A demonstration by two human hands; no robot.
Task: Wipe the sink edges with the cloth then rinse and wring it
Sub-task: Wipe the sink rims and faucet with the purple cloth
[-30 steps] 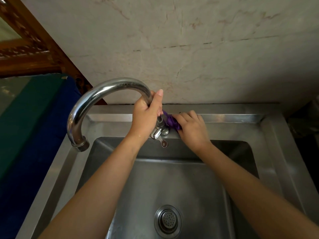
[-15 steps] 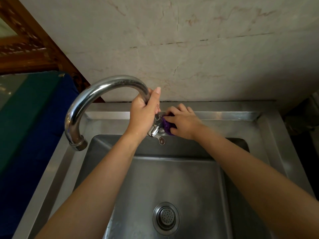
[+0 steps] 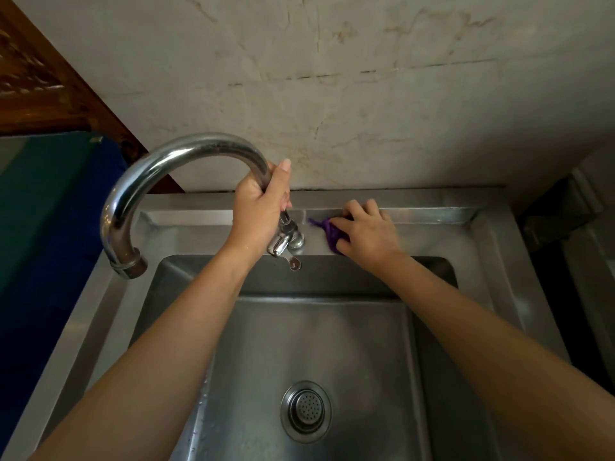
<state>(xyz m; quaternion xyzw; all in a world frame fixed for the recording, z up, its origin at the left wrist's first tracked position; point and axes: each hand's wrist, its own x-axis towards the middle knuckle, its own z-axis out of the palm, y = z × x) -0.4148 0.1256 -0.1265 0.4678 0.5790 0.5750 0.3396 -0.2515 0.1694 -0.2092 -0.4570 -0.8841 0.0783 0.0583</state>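
A: Where is the cloth?
B: The purple cloth (image 3: 327, 229) lies bunched on the far ledge of the sink (image 3: 432, 216), just right of the faucet (image 3: 173, 158) base. The right hand (image 3: 366, 227) curls its fingers over it, holding it down.
A: And the other hand?
B: The left hand (image 3: 258, 207) grips the faucet's upright neck, thumb raised. The spout curves away to the left.
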